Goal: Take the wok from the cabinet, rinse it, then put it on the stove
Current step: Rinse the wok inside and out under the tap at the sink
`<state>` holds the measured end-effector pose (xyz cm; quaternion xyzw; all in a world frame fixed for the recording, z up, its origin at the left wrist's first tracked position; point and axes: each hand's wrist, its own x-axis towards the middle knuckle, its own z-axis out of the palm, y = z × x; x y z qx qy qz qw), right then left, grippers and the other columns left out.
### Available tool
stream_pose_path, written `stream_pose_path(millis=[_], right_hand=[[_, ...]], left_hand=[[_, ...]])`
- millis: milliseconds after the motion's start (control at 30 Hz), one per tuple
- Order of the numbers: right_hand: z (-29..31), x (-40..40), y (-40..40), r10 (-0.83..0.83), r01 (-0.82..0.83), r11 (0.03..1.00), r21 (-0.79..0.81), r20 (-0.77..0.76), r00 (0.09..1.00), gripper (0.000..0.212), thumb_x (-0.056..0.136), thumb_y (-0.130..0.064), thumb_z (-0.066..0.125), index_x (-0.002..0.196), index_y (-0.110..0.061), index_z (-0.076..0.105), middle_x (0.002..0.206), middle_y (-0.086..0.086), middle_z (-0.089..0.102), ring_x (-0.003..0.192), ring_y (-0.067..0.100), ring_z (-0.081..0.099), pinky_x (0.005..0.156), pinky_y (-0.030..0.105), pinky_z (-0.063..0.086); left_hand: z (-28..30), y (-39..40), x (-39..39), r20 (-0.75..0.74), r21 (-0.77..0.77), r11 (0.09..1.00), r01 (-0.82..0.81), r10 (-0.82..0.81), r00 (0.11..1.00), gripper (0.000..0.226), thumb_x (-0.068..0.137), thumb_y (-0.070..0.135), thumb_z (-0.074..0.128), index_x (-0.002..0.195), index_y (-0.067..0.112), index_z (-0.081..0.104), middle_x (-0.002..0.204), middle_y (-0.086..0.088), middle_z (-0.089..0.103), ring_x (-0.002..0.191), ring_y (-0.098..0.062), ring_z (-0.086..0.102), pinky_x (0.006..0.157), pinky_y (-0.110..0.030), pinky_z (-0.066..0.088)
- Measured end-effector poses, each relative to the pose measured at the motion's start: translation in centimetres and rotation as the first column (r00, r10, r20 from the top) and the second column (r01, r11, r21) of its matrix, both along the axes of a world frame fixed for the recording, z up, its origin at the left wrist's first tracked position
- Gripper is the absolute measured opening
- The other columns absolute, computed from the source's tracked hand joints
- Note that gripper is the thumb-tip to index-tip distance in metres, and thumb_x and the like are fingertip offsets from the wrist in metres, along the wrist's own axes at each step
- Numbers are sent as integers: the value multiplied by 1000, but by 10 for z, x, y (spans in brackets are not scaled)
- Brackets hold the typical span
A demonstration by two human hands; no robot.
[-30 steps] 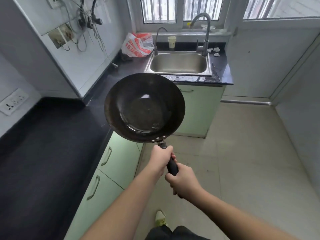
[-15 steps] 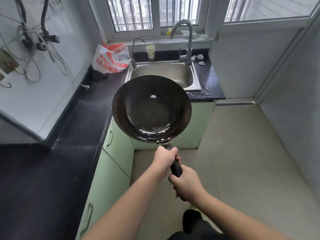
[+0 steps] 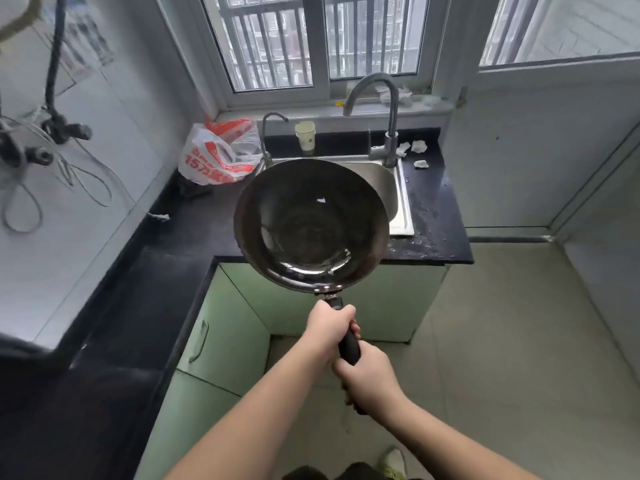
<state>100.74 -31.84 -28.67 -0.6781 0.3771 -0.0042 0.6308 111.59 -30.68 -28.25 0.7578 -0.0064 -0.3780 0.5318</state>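
A dark round wok [image 3: 310,225] hangs level in the air in front of me, its bowl covering most of the steel sink [image 3: 398,199]. Its black handle [image 3: 349,346] points back at me. My left hand [image 3: 327,329] grips the handle close to the bowl. My right hand [image 3: 369,379] grips the handle's end just behind it. A tall curved tap [image 3: 389,126] rises at the sink's back right and a smaller tap [image 3: 268,133] at its back left. No stove is in view.
A black L-shaped worktop [image 3: 180,244] runs along the left wall and under the window, over pale green cabinets [image 3: 228,334]. A red and white plastic bag [image 3: 220,154] and a paper cup [image 3: 305,135] stand near the sink. Cables [image 3: 45,140] hang on the left wall.
I have moved closer to the sink with the wok held in both hands. The bowl now overlaps the basin, and the grip on the handle is the same.
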Motion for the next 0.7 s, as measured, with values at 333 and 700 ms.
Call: stream_pose_path(millis=[333, 700], right_hand=[[-2, 93, -35, 128, -134, 987, -84, -70, 989, 8, 77, -13, 53, 71, -12, 48, 57, 5, 57, 37, 20, 50, 34, 25, 37], [1, 198, -69, -30, 11, 991, -132, -148, 988, 10, 79, -9, 55, 71, -9, 49, 50, 3, 53, 33, 18, 50, 35, 26, 39]], left_hand=[[-15, -18, 98, -79, -31, 992, -126, 123, 989, 23, 83, -4, 48, 60, 3, 47, 46, -7, 50, 38, -19, 46, 49, -28, 48], [-29, -70, 207, -229, -112, 994, 19, -45, 972, 19, 85, -4, 49, 67, 3, 48, 56, -10, 48, 39, -16, 49, 44, -24, 48]])
